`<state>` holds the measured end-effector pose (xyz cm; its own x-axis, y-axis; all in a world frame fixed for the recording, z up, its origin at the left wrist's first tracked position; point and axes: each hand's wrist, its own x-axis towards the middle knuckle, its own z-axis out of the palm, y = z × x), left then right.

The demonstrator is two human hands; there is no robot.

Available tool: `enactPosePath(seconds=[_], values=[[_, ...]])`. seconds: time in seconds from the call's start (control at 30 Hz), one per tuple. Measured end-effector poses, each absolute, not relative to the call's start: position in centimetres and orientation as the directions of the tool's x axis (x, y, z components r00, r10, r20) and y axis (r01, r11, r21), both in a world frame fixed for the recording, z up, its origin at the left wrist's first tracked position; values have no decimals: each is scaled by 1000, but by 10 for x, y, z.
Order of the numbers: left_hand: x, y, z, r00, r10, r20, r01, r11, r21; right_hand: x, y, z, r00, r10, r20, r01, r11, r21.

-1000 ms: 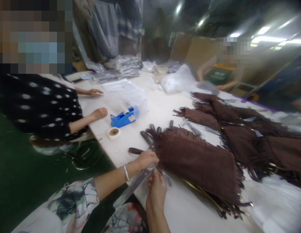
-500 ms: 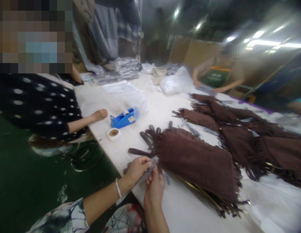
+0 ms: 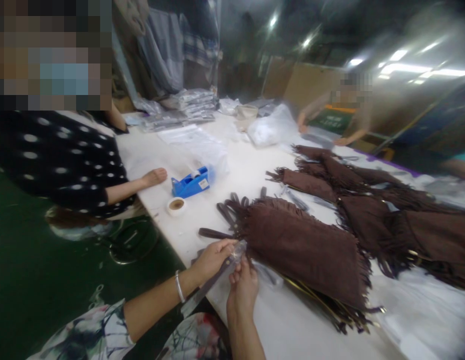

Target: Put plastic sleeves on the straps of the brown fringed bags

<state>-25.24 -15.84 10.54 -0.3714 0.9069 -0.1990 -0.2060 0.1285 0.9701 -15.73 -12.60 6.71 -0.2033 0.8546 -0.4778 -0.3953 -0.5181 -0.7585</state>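
Note:
At the table's near edge my left hand (image 3: 214,257), with a silver bangle at its wrist, pinches a small clear plastic wrapping (image 3: 240,248). My right hand (image 3: 244,284) is closed just below it, fingertips at the lower side of the same plastic. A dark strap (image 3: 213,278) with a small metal stud runs from the plastic down toward my lap, under my left hand. Right beside my fingers lies a stack of dark brown fringed pouches (image 3: 303,245), with wrist loops (image 3: 226,215) at its left end and gold zips along its lower edge.
A blue tape dispenser (image 3: 190,183) and a tape roll (image 3: 175,206) stand near the left edge. More brown pouches (image 3: 367,215) lie at right, by white plastic (image 3: 431,310). A co-worker's hand (image 3: 155,177) rests at left; another person (image 3: 333,120) works across the table.
My right hand has shifted slightly right and down. The plastic and the dark strap with its stud now show more clearly between my hands. The far person's hands have moved apart.

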Motion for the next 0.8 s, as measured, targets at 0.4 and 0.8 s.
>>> enactPosePath(seconds=[0.4,0.8], values=[[-241,-158,90,-572,767,-289,-293,138,946,-140,-134,60,-234,855,-463,-179,-506,-844],[-224,-152,78,-714,697,-63,58,149,987,-134,-122,60,-174,970,-169,209,-131,-969]])
